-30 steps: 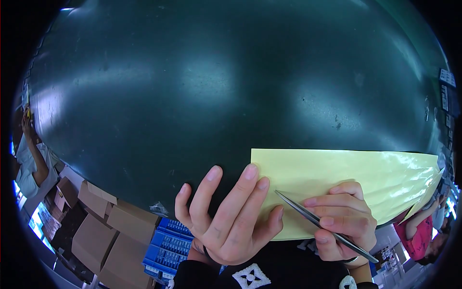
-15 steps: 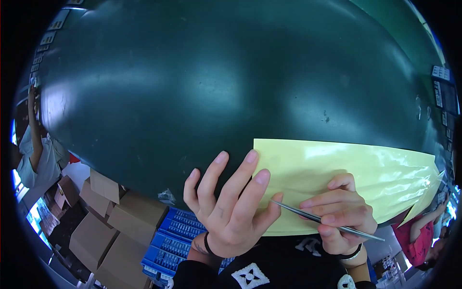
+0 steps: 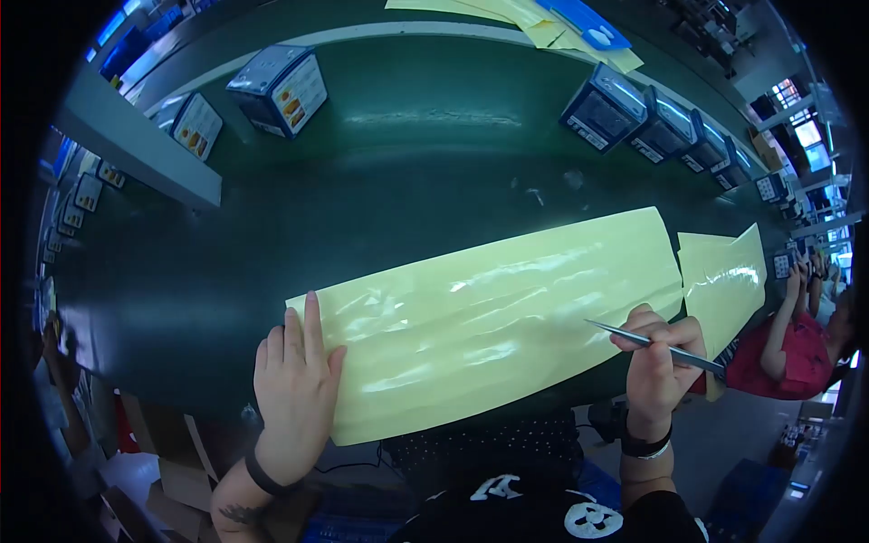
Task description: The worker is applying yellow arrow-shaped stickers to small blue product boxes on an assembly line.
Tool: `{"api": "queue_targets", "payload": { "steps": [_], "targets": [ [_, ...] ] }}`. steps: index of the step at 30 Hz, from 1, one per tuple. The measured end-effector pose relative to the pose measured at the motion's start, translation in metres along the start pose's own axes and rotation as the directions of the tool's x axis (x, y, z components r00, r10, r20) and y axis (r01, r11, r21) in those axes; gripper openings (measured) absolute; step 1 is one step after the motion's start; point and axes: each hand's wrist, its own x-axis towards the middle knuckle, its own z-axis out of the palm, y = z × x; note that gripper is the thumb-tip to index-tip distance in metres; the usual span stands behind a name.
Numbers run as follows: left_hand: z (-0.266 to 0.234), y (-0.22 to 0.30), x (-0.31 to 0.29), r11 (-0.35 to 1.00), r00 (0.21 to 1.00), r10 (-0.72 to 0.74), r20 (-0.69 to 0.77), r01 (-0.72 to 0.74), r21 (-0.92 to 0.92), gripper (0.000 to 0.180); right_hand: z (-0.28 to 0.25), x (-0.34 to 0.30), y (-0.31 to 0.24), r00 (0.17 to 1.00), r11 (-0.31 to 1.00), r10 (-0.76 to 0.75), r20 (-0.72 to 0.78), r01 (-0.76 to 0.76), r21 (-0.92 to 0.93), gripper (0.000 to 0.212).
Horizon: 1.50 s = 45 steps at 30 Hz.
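Note:
A long pale yellow glossy sheet (image 3: 471, 335) lies wrinkled across the dark green work surface in front of me. My left hand (image 3: 297, 389) rests on its left end, fingers stretched out and pointing away from me. In my right hand (image 3: 661, 357) is a pair of metal tweezers (image 3: 623, 333), gripped between thumb and fingers near the sheet's right part. The tweezers' tip points left, over the sheet; whether it touches the sheet I cannot tell. To the right lies another, smaller yellow sheet (image 3: 724, 276).
Blue printed boxes (image 3: 279, 90) stand at the far left, and a row of more boxes (image 3: 605, 107) at the far right. A grey post (image 3: 136, 131) rises at left. Beyond lie yellow sheets and a blue piece (image 3: 588, 23). A person in red (image 3: 787, 353) is at right; cartons (image 3: 181, 452) stand lower left.
My view has shifted, showing the far boxes. My left hand has moved from near the tweezers' tip to lie flat on the sheet's left end. The right hand still holds the tweezers.

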Motion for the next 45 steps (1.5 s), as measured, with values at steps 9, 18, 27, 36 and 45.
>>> {"api": "queue_targets", "payload": {
  "steps": [9,18,27,36,45],
  "targets": [
    [-0.081,0.102,0.204,0.699,0.769,0.64,0.006,-0.579,-0.42,0.072,-0.08,0.015,0.0,0.977,0.896,0.135,-0.163,-0.05,0.442,0.011],
    [-0.053,0.206,0.376,0.584,0.752,0.59,-0.296,-0.65,-0.487,0.075,-0.088,0.07,-0.005,0.942,0.785,0.313,-0.118,-0.187,0.59,0.011],
    [-0.035,0.234,0.329,0.707,0.683,0.382,-0.622,-0.65,-0.279,0.055,-0.084,0.122,0.051,0.795,0.707,0.491,-0.357,-0.124,0.697,0.011],
    [-0.015,0.234,0.334,0.541,0.513,0.327,-0.794,-0.79,-0.288,0.032,-0.078,0.13,0.099,0.648,0.542,0.685,-0.332,-0.15,0.826,0.017],
    [-0.022,0.234,0.322,0.547,0.576,0.357,-0.735,-0.767,-0.335,0.029,-0.067,0.139,0.101,0.655,0.6,0.659,-0.37,-0.161,0.783,0.022]
  ]
}}
